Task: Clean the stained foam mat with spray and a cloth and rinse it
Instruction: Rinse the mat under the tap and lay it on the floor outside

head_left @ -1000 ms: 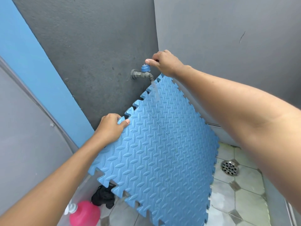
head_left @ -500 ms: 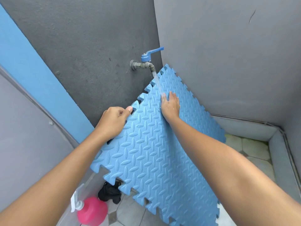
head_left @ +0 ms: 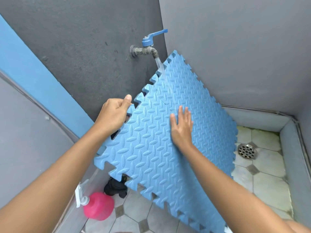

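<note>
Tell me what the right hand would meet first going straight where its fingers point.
More foam mat: the right hand lies flat on it, fingers aimed near its top corner; probably the grey wall beyond.

A metal drain point(head_left: 246, 151) is sitting in the tiled floor point(head_left: 269, 182) to the right of the right hand point(head_left: 181, 128). Grey walls point(head_left: 235, 47) are meeting beyond both hands, and a blue stripe point(head_left: 33, 73) is slanting left of the left hand point(head_left: 112, 115)
</note>
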`<state>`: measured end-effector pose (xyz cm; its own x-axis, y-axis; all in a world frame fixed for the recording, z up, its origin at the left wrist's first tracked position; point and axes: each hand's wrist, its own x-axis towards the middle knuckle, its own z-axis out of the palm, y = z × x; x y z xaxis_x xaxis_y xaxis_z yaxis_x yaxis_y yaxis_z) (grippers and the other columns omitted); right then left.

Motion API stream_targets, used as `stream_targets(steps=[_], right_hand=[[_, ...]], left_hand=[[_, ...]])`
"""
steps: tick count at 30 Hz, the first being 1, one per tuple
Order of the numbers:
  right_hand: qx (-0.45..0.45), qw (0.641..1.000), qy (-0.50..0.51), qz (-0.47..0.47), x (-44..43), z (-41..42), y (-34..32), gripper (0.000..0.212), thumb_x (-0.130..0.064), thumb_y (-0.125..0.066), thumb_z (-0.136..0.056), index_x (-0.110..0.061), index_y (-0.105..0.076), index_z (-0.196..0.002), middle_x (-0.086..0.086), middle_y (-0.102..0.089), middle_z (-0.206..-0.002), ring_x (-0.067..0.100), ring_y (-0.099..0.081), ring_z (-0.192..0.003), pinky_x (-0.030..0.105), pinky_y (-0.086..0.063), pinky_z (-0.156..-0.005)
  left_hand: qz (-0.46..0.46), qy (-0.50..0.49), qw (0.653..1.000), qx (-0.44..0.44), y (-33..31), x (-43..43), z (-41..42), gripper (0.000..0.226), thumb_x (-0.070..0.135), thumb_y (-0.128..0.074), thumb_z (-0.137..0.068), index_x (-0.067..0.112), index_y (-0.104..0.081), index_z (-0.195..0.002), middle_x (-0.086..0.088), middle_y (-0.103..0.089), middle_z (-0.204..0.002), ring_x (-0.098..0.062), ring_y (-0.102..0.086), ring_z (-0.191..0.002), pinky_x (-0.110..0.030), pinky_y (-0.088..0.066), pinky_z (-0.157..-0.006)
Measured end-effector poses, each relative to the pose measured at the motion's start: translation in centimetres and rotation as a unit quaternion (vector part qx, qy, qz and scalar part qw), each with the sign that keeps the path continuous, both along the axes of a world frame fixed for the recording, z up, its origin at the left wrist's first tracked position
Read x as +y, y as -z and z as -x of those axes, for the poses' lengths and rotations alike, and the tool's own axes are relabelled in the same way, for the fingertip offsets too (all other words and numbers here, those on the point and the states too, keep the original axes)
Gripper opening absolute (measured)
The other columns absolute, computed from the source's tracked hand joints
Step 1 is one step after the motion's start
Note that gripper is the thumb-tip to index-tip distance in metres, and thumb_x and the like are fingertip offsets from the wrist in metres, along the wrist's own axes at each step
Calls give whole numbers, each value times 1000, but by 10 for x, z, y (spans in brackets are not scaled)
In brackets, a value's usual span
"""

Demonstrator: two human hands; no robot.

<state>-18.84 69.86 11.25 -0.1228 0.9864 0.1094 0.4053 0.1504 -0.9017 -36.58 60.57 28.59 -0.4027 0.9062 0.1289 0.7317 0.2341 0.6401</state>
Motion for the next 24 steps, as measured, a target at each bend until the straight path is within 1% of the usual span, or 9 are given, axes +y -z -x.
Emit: stream_targets(steps=[2, 4, 8, 11, 13, 16, 19, 21, 24], right_hand=[[14, 991, 68, 114, 42, 1, -19, 68, -56, -26, -104, -21, -13, -161, 5, -2, -169, 20, 5, -155, 55, 5, -123], [33, 988, 82, 130, 49, 19, -47, 69, -53, -26, -105, -14, -15, -160, 7, -6, -169, 22, 2, -156, 53, 4, -123], [43, 996, -39, -68, -58, 74, -77, 64, -44, -23, -106, -14, -8, -160, -1, -1, -169, 9, 9, -154, 36, 10, -125], [1, 982, -128, -140, -140, 64, -54, 67, -48, -20, -105, -14, -5, -161, -2, 5, -169, 10, 13, -154, 33, 10, -124], [-28, 973, -154, -168, -144, 36, -17, 68, -51, -20, -104, -18, -3, -161, -5, 7, -169, 10, 12, -154, 33, 11, -124], [-55, 997, -41, -35, -92, -13, 47, 66, -53, -24, -104, -27, -3, -161, -6, 8, -169, 8, 15, -153, 39, 13, -124], [-44, 982, 85, 163, -32, -41, 64, 67, -54, -27, -104, -22, -9, -160, 5, 0, -169, 18, 8, -155, 52, 6, -124], [-28, 991, 44, 120, -21, -26, 43, 65, -54, -26, -105, -23, -11, -160, 1, 2, -169, 16, 9, -155, 50, 9, -123], [-7, 998, -66, -23, -25, 6, -2, 60, -48, -27, -107, -28, -8, -161, -11, 3, -168, 5, 12, -153, 42, 14, -121]], left_hand=[[-1, 1, 1000, 10, 1, 1, 0, 65, 49, -48, -104, -13, -64, -91, -9, -59, -64, -20, -54, -55, -33, -44, -59], [0, -2, 999, 38, -1, 3, -2, 57, 40, -50, -106, -14, -65, -92, -16, -60, -62, -20, -52, -58, -33, -45, -58], [-8, 2, 992, 122, 0, 5, -4, 51, 31, -48, -108, -12, -67, -89, -31, -64, -70, -36, -66, -68, -47, -53, -73], [1, -3, 988, 152, 9, 0, -1, 51, 31, -46, -109, -10, -67, -87, -29, -64, -67, -42, -70, -79, -49, -53, -79], [5, -6, 989, 147, 15, -5, -4, 51, 32, -45, -109, -10, -68, -89, -29, -65, -70, -42, -69, -78, -49, -52, -79], [6, -9, 991, 130, 18, -8, -10, 52, 32, -45, -109, -11, -65, -87, -28, -65, -71, -42, -67, -78, -46, -48, -75], [54, -13, 990, 127, 11, -3, -21, 61, 45, -47, -107, -8, -58, -79, -17, -53, -62, -36, -55, -69, -42, -36, -64], [101, -9, 984, 145, 5, 3, -28, 64, 60, -52, -100, 0, -57, -79, -7, -50, -63, -30, -53, -70, -39, -34, -62], [102, 4, 975, 200, -3, 11, -31, 50, 54, -59, -99, 6, -70, -98, -13, -69, -98, -40, -58, -111, -38, -39, -80]])
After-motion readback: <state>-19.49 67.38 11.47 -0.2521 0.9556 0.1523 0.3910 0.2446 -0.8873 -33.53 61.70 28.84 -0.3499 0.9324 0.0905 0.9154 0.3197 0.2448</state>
